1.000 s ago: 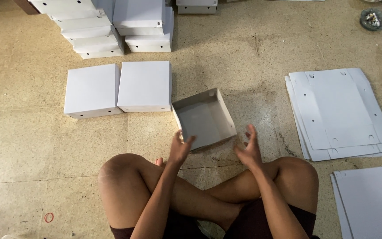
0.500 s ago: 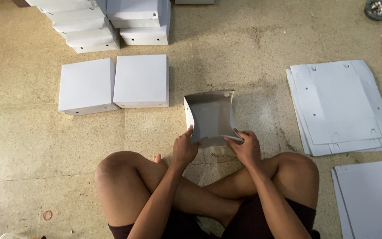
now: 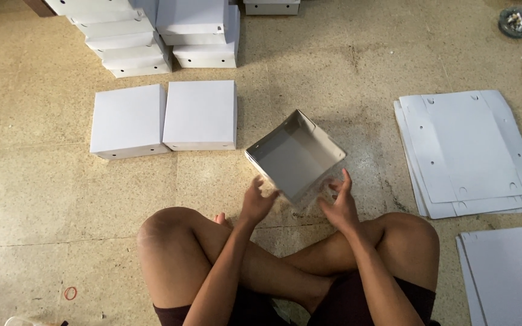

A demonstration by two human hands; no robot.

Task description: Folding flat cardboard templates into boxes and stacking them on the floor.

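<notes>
I sit cross-legged on a stone floor. An open white cardboard box [image 3: 294,158], grey inside, is turned corner-on toward me just in front of my knees. My left hand [image 3: 258,199] touches its near left side with fingers spread and blurred. On the near right side, my right hand [image 3: 339,204] has its fingers up against the wall. The box is held between both hands.
Two closed white boxes [image 3: 129,119] [image 3: 200,115] lie side by side to the left. More boxes are stacked [image 3: 152,33] at the back. Flat white cardboard blanks [image 3: 469,151] lie to the right, with another pile [image 3: 509,274] at lower right. A red rubber band [image 3: 70,293] lies at lower left.
The open box has been turned between my hands, from square-on half a second ago to corner-on now. Both hands shifted slightly along its near sides.
</notes>
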